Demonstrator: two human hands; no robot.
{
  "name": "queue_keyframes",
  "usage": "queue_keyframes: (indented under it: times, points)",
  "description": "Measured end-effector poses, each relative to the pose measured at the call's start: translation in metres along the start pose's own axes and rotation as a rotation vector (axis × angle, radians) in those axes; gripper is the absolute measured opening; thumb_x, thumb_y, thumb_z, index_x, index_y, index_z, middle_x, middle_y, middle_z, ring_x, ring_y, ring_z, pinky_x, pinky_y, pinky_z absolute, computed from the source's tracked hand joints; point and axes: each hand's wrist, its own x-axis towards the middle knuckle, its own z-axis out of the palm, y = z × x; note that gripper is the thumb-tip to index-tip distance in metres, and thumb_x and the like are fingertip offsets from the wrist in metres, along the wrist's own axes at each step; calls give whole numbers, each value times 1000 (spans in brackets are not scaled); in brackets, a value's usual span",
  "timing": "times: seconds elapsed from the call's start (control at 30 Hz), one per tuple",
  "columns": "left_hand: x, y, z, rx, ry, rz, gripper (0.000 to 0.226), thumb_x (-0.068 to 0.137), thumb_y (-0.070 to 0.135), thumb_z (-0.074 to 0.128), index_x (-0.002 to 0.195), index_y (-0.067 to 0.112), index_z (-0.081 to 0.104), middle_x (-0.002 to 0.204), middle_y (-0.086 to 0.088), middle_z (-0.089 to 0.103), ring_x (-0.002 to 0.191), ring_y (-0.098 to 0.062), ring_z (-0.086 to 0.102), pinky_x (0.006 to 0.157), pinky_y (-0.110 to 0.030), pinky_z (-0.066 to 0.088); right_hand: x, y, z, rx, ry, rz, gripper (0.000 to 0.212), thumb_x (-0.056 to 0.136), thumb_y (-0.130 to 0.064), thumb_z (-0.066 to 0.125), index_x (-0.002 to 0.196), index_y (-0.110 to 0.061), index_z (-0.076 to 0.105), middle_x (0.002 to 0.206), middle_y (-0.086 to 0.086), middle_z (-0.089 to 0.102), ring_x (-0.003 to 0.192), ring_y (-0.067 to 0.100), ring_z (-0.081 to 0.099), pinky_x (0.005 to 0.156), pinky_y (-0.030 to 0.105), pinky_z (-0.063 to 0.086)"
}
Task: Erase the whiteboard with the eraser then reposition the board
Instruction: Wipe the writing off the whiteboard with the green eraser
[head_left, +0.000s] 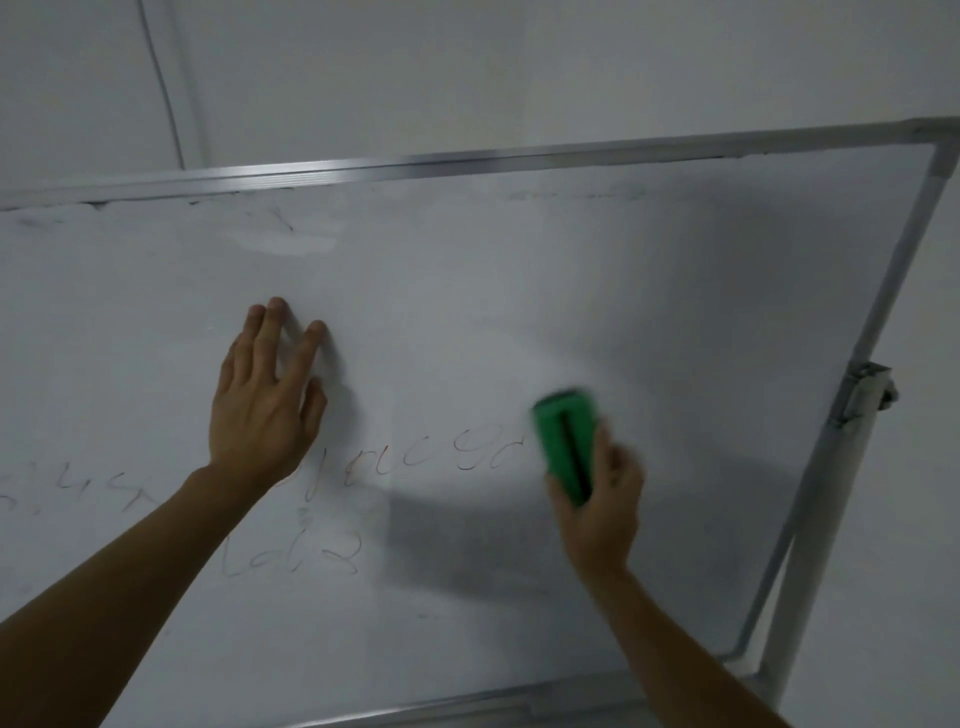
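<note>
A white, metal-framed whiteboard (649, 291) on a grey tubular stand (810, 519) fills the view before a pale wall (467, 67). The left hand (265, 405) lies flat on it, fingers straight, above faint red handwriting (415, 462). Right of that writing, the right hand (597, 514) grips a green rectangular eraser (563, 441) against the board.

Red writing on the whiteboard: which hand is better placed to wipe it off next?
The right hand: it grips the green eraser right beside the red writing. The left hand lies flat on the whiteboard, holding nothing.
</note>
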Motion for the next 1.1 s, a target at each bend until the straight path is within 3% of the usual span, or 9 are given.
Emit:
queue_keyframes:
  times: [0.13,0.27,0.37,0.43,0.63,0.77,0.9,0.97,1.1]
  points:
    - [-3,-13,-6,-3,-1,36,59,93,32,38,147,9,32,156,-24,16,146,-38,13,115,-51,21,-85,31,13,-191,-421,-300,119,62,-32,86,150,-45,6,121,12,51,106,29,47,76,44,57]
    - [-8,-38,-14,9,23,53,60,93,32,39,147,9,31,156,-25,15,145,-40,12,114,-53,20,-19,24,-1,-28,-67,-99,87,74,-31,78,148,-27,32,123,16,46,110,33,48,87,35,49]
    - [-11,-57,-17,12,18,18,60,93,35,36,148,8,30,157,-24,13,146,-39,10,114,-53,19,27,4,-2,87,166,246,92,77,-38,79,151,-26,25,127,18,43,113,34,47,85,37,47]
    - [-13,-65,-16,0,8,14,60,94,35,36,147,7,32,156,-25,13,146,-39,10,114,-53,21,12,-16,8,83,183,314,92,76,-42,75,151,-25,23,127,20,43,113,36,47,85,41,48]
    - [-14,-79,-7,-30,6,11,60,94,35,35,148,8,29,157,-25,9,146,-39,5,113,-57,24,-104,-6,33,-165,-402,-168,115,67,-25,84,150,-46,8,125,13,47,113,31,46,67,42,60]
    - [-17,-85,-2,-53,21,26,61,94,36,33,149,9,27,157,-24,7,147,-38,3,113,-57,22,-35,-16,16,-73,-49,-9,92,72,-21,83,149,-25,32,127,19,46,111,36,48,84,42,52]
    - [-14,-82,2,-59,49,45,61,94,34,36,148,9,28,158,-24,7,147,-36,2,113,-54,20,30,-35,14,110,243,468,96,78,-36,77,152,-32,16,132,15,40,120,32,44,92,43,46]
    - [-14,-80,5,-69,67,41,60,94,34,37,148,8,30,157,-25,9,147,-37,3,114,-53,18,2,-51,27,20,177,398,93,78,-35,77,152,-28,20,132,16,40,119,34,45,90,45,48]
    - [-14,-83,8,-68,86,28,59,94,31,40,147,6,31,156,-26,10,147,-37,3,116,-52,16,-107,-46,47,-187,-290,-11,105,70,-28,83,152,-35,17,124,14,48,107,34,53,73,42,58]
